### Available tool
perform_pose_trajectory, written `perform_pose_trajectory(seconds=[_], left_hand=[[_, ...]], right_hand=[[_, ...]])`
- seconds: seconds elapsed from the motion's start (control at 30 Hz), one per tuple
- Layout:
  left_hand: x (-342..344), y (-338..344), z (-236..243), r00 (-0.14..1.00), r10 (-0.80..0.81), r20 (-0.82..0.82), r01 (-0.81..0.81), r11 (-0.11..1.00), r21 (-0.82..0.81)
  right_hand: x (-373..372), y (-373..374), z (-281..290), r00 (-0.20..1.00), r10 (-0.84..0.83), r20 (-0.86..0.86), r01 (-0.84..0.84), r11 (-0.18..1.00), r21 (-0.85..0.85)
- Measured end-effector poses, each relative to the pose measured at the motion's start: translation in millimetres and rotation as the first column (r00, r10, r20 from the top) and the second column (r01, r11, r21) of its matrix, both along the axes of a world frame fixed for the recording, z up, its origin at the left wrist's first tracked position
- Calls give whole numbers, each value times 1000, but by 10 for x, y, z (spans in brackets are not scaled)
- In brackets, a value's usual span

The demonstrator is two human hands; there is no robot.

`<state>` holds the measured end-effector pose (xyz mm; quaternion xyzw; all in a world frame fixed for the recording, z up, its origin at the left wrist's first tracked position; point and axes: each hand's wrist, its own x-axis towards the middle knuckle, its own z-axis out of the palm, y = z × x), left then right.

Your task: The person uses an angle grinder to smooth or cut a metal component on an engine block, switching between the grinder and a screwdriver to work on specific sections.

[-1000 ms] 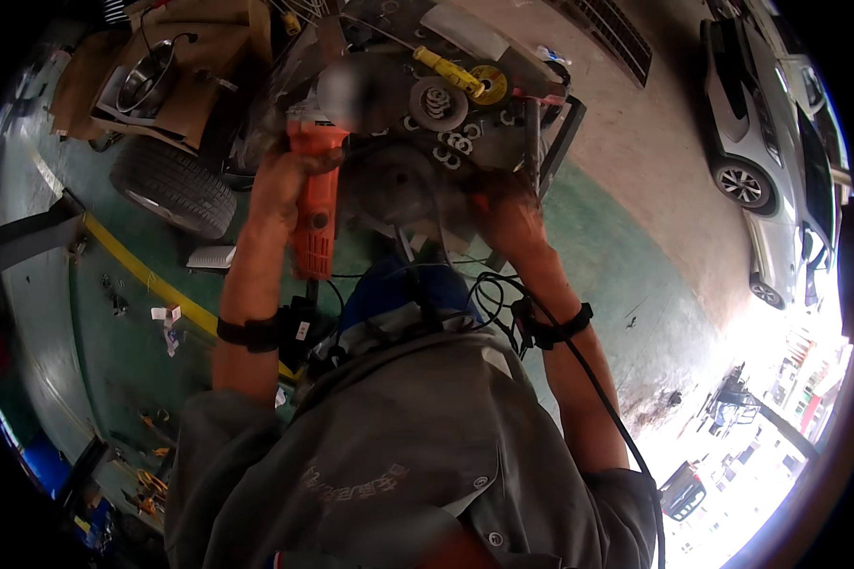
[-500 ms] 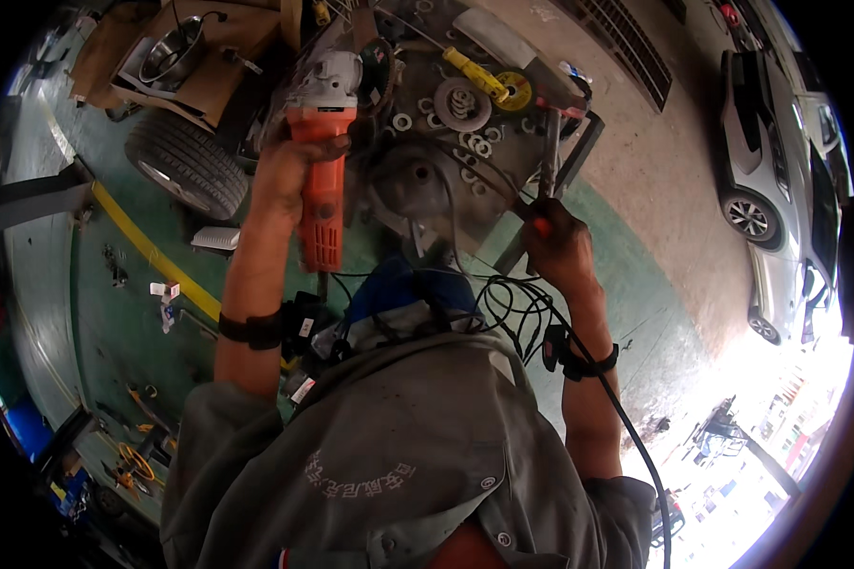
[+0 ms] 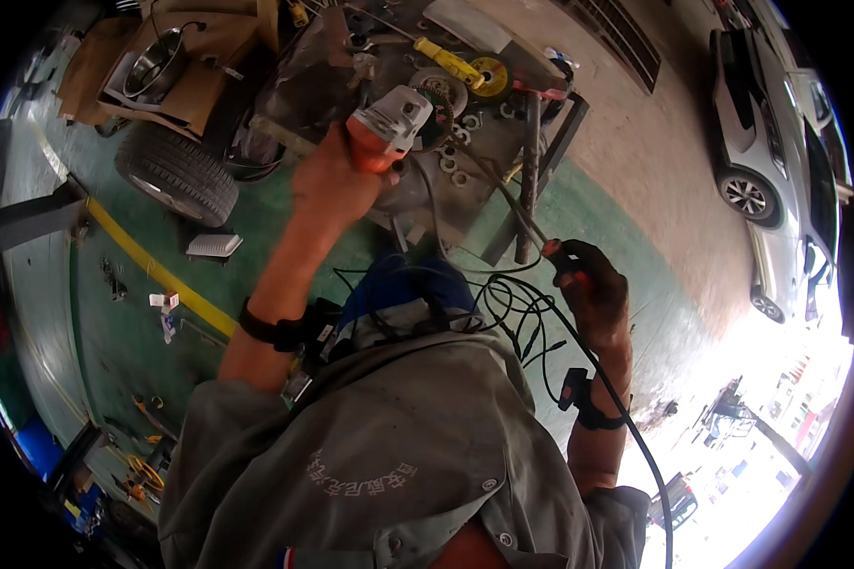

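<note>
My left hand (image 3: 337,185) is closed round an orange angle grinder (image 3: 375,147), its silver head and dark green disc tilted over a worn metal work table (image 3: 289,81); the grinder's rear is hidden under my hand and arm. My right hand (image 3: 593,289), out at the table's lower right, grips the red-and-black handle of a long, thin tool (image 3: 555,251), probably a screwdriver, its shaft pointing up-left toward the table. On the table are several washers (image 3: 461,178), a yellow screwdriver (image 3: 451,60), a yellow disc (image 3: 491,78) and a grey disc partly behind the grinder.
A loose tyre (image 3: 176,180) and a cardboard-covered stand (image 3: 95,81) with a steel bowl are at the left. A white ribbed object (image 3: 213,245) lies on the floor. Black cables (image 3: 512,303) loop by my legs. A silver car (image 3: 769,161) stands at the right near a floor grate (image 3: 617,43).
My left hand has moved right, tilting the grinder over the table. My right hand has come down and right from the table edge with the handled tool, whose shaft now shows.
</note>
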<state>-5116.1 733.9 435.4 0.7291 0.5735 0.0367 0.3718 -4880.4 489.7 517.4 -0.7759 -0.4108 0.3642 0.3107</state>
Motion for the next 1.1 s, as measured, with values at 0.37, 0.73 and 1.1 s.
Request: perform_pose_trajectory(seconds=[0.37, 0.73, 1.1], left_hand=[[135, -57, -340, 990, -83, -113, 104, 977, 188], [150, -91, -252, 997, -77, 0, 75, 984, 164], [144, -135, -322, 997, -77, 5, 72, 957, 282]], right_hand=[[-149, 142, -196, 982, -127, -142, 144, 982, 120], [-273, 204, -337, 997, -19, 75, -8, 937, 348], [-193, 88, -463, 964, 38, 264, -53, 997, 49]])
